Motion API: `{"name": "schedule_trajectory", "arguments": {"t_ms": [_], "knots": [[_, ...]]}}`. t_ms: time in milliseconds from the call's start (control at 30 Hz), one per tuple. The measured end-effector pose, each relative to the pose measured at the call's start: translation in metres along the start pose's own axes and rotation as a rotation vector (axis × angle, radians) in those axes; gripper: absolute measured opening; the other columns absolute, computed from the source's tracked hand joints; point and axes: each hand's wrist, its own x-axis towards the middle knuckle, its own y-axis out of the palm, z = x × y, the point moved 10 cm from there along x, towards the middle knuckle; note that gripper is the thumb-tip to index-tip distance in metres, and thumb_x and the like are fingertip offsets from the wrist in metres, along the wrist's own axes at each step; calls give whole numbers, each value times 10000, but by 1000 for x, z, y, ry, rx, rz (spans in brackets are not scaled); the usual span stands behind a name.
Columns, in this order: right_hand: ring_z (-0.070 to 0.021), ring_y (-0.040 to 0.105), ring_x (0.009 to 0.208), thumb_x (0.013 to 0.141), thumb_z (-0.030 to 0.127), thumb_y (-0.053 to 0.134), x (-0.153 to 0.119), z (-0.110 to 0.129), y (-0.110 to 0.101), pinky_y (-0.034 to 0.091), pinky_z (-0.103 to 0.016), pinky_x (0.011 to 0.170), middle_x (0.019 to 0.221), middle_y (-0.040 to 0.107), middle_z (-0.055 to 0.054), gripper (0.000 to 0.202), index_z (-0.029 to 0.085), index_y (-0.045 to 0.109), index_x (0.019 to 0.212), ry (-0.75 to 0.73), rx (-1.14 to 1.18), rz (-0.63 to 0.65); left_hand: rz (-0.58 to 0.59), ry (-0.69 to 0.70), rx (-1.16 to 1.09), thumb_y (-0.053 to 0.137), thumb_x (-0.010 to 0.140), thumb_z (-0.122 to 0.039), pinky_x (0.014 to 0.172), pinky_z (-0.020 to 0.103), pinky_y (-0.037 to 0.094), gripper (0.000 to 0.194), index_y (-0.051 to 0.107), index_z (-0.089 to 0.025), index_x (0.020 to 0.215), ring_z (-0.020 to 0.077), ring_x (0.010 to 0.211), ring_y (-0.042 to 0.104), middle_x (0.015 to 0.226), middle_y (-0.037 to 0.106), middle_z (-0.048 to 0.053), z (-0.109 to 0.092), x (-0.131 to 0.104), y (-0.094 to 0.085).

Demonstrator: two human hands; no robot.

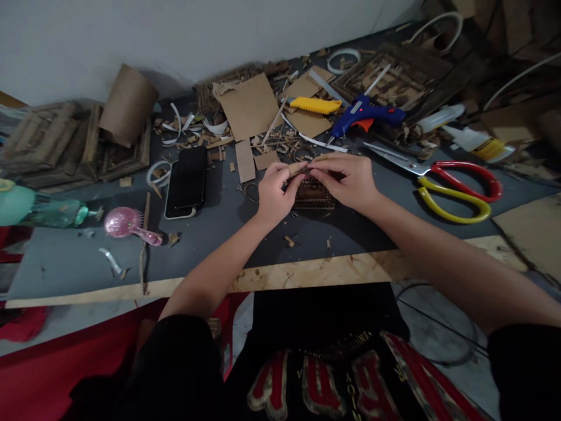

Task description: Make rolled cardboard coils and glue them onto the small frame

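Head view: fingertips mostly cover a thin piece; shape unclear. Left hand and right hand pinch it, above the desk. Beneath: ribbed dark-brown block, boxy, top partly hidden.

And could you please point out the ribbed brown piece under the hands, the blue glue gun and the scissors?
Ribbed brown piece [314, 202]: head view, on its near side.
Blue glue gun [356, 113]: head view, on its body.
Scissors [423, 170]: head view, where blades meet handles.
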Motion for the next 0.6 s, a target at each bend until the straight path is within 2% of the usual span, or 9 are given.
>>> {"name": "schedule_trajectory", "arguments": {"t_ms": [167,400,600], "knots": [[-157,700,734,925,280,589,-2,5,-4,548,-297,639,951,787,-39,189,239,773,919,-13,-55,-47,2,28,-9,568,991,-392,853,295,568,250,721,-210,1066,151,912,673,961,728,45,-8,0,-1],[-166,723,755,903,276,628,-3,6,-9,575,-301,650,966,794,-32,174,267,801,912,4,-42,-75,-16,49,-1,585,986,-360,863,296,603,210,715,-210,1052,143,921,695,994,754,47,-12,0,-2],[-181,751,813,877,288,681,-3,5,-12,613,-317,711,901,795,-10,136,290,816,859,28,6,-90,-27,55,-43,615,970,-335,825,278,601,176,720,-195,991,135,885,705,957,753,45,-12,0,-3]]}}
